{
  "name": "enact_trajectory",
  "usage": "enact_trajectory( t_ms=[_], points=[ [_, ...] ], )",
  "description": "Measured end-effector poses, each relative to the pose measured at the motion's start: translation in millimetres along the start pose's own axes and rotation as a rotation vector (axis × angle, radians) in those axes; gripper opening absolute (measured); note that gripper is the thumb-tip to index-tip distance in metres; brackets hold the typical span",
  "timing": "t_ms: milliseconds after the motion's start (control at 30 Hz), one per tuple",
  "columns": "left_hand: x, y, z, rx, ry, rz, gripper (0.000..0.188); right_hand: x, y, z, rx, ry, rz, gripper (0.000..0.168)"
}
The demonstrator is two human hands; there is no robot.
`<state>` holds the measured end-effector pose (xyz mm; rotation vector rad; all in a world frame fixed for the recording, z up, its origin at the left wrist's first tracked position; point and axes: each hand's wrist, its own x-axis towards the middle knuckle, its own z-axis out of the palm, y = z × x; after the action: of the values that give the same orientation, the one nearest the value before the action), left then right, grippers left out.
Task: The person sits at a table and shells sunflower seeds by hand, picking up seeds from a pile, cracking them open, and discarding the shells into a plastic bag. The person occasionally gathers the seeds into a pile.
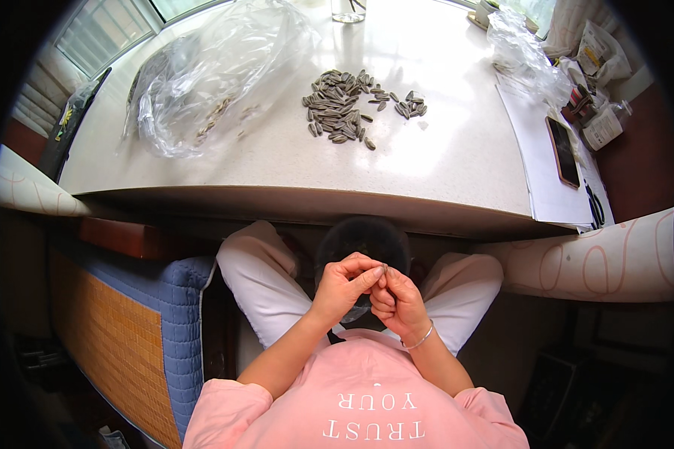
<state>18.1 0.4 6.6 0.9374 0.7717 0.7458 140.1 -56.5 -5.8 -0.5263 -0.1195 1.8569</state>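
Observation:
My left hand (345, 283) and my right hand (396, 297) meet in front of my chest, above a dark round bin (362, 233) that stands between my knees. Between the fingertips of both hands is a small sunflower seed (385, 268), mostly covered by the fingers. A pile of striped sunflower seeds (337, 106) lies on the white tabletop (269, 163) ahead of me. Several more seeds form a small cluster (410, 105) to its right. Left of the pile, a clear plastic bag (202, 84) lies crumpled, with small pale pieces showing through it.
Paper sheets (545, 179) lie at the table's right side under a phone (563, 151), with black-handled scissors (595, 205) nearby. A glass vase (348, 10) stands at the back. A cushioned seat with a woven mat (112, 325) is at my left.

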Motion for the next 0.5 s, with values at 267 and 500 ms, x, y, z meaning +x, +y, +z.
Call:
enact_trajectory(
  t_ms=[267, 500],
  points=[
    [-0.3, -0.1, -8.8, -0.080, -0.077, -0.064, 0.005, -0.3, 2.8, -3.0, -0.003, -0.036, 0.069, 0.022],
    [-1.8, -6.3, -8.5, -0.169, 0.036, -0.155, 0.006, 0.7, 5.4, 2.9, -0.227, 0.099, -0.063, 0.017]
  ],
)
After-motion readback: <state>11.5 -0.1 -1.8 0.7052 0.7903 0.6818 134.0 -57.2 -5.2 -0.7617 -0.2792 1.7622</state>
